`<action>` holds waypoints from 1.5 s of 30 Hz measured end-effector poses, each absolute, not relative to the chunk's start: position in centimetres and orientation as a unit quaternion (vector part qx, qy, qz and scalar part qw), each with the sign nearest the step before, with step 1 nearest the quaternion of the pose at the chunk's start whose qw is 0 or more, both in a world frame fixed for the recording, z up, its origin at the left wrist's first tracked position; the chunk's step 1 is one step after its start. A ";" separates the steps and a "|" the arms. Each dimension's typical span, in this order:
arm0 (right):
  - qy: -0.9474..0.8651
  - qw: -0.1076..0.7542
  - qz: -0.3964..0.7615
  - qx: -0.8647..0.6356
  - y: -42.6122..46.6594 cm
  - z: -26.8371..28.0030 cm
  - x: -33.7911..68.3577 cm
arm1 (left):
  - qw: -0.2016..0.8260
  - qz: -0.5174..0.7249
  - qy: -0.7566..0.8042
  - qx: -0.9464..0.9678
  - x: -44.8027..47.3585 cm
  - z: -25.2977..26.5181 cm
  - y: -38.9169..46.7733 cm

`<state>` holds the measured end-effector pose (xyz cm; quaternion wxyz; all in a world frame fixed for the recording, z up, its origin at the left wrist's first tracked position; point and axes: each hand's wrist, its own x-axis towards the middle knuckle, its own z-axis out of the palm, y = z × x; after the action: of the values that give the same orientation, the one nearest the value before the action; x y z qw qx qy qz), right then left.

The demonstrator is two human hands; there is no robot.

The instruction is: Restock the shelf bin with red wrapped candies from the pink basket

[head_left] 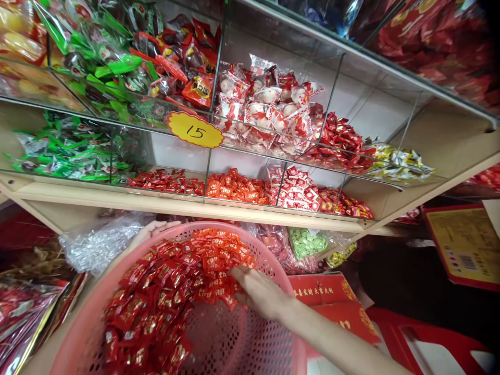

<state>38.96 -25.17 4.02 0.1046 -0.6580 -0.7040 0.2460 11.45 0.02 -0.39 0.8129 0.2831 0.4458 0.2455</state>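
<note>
A pink perforated plastic basket (279, 268) is tilted in front of me, holding dark red wrapped candies (152, 302) on its left and orange-red wrapped candies (219, 255) toward its far side. My left hand (154, 229) holds the basket from outside, at its far left rim; the rim hides part of the hand. Inside the basket, my right hand (255, 291) has its fingers curled into the orange-red candies at the right of the pile. Its fingertips are partly hidden.
A glass-fronted shelf (187, 205) with several candy compartments stands just beyond the basket, bearing a yellow price tag (195, 130). Beneath it lie a clear plastic bag (97, 242) and a bag of green candies (308, 242). Red boxes (328, 289) and a red stool (402, 325) stand right.
</note>
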 end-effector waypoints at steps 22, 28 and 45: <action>-0.808 -0.100 0.106 -0.571 -22.6 -1.4 36.8 | 0.850 0.230 0.390 0.269 10.0 -3.4 1.6; -0.809 -0.112 0.106 -0.568 -22.3 -0.2 36.1 | 0.839 0.242 0.400 0.280 10.4 -2.4 0.8; -0.851 -0.106 0.081 -0.508 -20.9 1.5 34.9 | 0.822 0.249 0.431 0.279 10.8 -1.9 0.7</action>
<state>34.92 -20.88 1.47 -0.1063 -0.5084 -0.8507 0.0812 10.78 0.65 -1.86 0.8215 0.2785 0.4307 0.2489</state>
